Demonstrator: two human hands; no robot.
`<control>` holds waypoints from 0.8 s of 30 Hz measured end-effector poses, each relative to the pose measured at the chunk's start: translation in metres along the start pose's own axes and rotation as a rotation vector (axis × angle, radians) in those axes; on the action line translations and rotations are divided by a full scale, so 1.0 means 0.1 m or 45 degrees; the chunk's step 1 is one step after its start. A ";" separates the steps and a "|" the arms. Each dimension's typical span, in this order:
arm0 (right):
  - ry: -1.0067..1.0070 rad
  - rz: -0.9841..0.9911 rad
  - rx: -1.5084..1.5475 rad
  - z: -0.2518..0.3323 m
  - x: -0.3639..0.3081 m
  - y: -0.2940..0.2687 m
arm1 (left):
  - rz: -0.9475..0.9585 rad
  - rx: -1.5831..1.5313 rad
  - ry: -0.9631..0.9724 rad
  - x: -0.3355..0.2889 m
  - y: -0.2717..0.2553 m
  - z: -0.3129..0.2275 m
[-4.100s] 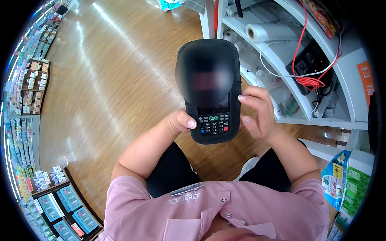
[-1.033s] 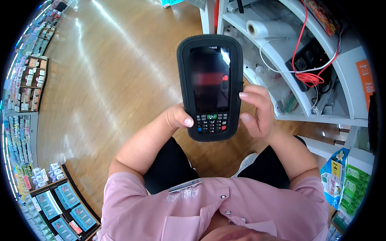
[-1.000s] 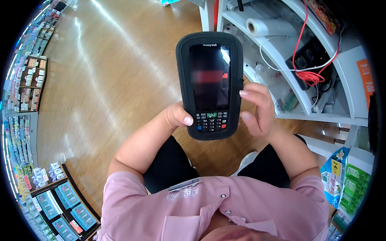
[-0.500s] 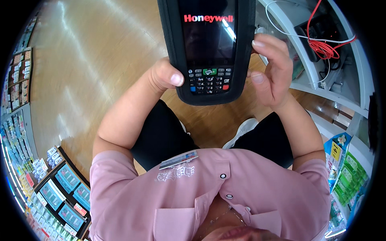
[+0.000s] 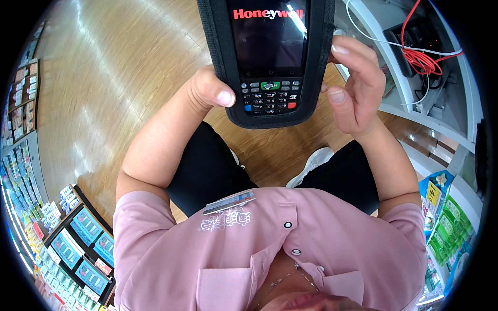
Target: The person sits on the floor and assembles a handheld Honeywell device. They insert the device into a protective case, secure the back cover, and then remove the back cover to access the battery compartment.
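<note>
A handheld barcode scanner (image 5: 270, 52) in a black protective case is held up at the top of the view. Its dark screen shows a bright logo, and a keypad with green, blue and red keys sits below. Around its left side my left hand (image 5: 210, 89) is closed, the thumb lying on the case's lower left edge and the other fingers hidden behind. My right hand (image 5: 358, 85) is beside the scanner's right edge, fingers bent and apart, fingertips close to the case. Whether those fingertips touch it I cannot tell.
At the upper right, a white counter (image 5: 373, 31) holds bundled red cable (image 5: 423, 61) and a black device (image 5: 415, 39). Green and blue packages (image 5: 448, 225) stand at the right. Stocked shelves with blue boxes (image 5: 85, 225) line the left. Wood flooring (image 5: 104, 103) lies below.
The scanner has shifted slightly up and nearer, with my left hand still around it. My right hand has moved a little to the right, widening the gap beside the case.
</note>
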State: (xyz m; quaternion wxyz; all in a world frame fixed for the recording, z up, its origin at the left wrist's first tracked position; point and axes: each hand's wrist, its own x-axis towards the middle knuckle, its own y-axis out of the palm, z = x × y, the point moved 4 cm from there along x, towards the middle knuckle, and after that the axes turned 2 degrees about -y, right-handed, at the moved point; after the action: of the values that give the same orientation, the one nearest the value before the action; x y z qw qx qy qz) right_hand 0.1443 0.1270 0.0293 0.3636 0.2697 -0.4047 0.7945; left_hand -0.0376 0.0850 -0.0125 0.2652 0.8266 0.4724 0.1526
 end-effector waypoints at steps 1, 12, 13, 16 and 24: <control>0.003 -0.004 0.004 0.00 0.00 0.00 | 0.010 -0.014 0.007 0.00 0.00 0.00; -0.078 -0.018 0.033 -0.02 0.03 0.01 | 0.062 -0.130 0.082 -0.03 -0.04 0.03; -0.084 -0.024 0.058 -0.02 0.02 0.03 | 0.067 -0.112 0.098 -0.03 -0.04 0.03; 0.038 0.049 -0.005 -0.06 -0.03 0.00 | 0.087 0.058 0.118 0.01 -0.10 -0.02; 0.039 -0.107 0.091 -0.07 0.03 -0.02 | 0.118 -0.190 0.159 0.00 -0.26 -0.31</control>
State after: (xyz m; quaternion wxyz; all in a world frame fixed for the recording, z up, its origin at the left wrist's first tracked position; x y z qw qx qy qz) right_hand 0.1432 0.1344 0.0285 0.3930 0.2873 -0.3588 0.7964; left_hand -0.0713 0.1051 -0.0028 0.2886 0.8145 0.4365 0.2506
